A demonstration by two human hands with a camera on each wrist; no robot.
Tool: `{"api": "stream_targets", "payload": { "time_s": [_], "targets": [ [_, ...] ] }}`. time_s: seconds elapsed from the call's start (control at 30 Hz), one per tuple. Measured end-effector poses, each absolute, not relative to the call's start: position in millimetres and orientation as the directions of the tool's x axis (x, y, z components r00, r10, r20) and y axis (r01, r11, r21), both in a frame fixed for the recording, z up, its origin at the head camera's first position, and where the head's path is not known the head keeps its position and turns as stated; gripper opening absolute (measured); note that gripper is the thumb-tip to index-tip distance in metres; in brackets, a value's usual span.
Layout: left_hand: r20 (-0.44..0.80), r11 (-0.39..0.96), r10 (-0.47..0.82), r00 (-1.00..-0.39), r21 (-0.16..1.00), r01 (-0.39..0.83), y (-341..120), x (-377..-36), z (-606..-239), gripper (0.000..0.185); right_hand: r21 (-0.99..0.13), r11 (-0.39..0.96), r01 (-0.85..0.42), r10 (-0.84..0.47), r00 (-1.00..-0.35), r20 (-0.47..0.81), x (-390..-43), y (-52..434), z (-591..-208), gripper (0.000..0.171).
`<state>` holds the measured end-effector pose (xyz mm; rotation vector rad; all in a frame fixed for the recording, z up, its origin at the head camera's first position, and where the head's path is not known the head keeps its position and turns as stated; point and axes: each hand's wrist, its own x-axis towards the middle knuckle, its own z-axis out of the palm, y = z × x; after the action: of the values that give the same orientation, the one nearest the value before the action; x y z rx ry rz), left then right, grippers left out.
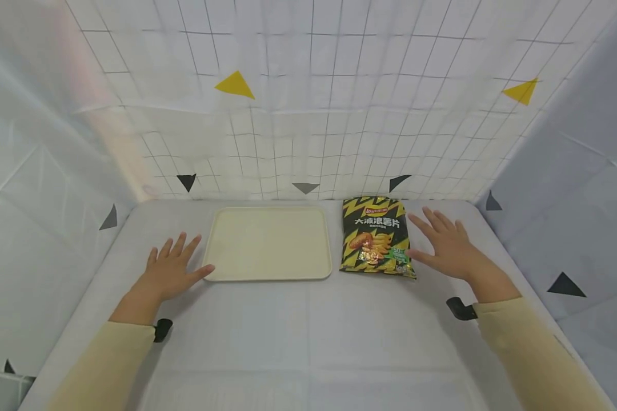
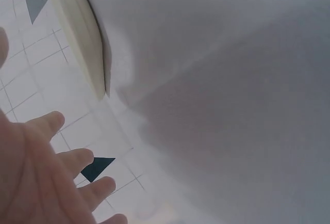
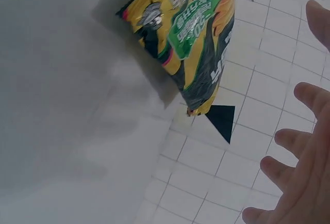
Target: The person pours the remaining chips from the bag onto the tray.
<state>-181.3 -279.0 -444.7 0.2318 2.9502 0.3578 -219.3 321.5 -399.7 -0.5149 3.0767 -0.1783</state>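
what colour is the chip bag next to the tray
The chip bag is black with yellow zigzag streaks and a green patch low down; the head view shows it best.

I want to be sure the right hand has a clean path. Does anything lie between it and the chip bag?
Nothing visible does. The right hand is spread open just right of the chip bag, its thumb at the bag's lower right corner, with only bare table around them. The tray lies on the bag's far side, beside the left hand.
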Motion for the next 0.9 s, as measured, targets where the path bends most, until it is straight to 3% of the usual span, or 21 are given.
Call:
{"api": "stream_targets", "payload": {
  "time_s": [0.47, 0.9],
  "targets": [
    [-0.190, 0.925, 0.183, -0.965, 0.366, 0.104, -272.1, -191.3, -448.9, 0.094, -0.188, 0.933, -0.306, -0.316, -0.948, -0.027, -224.5, 296.9, -395.4, 0.092],
    [-0.253, 0.914, 0.189, -0.949, 0.398, 0.076, -269.8, -200.4, -451.2, 0.098, -0.208, 0.926, -0.315, -0.330, -0.943, -0.044, -229.3, 272.2, -394.0, 0.088]
  ]
}}
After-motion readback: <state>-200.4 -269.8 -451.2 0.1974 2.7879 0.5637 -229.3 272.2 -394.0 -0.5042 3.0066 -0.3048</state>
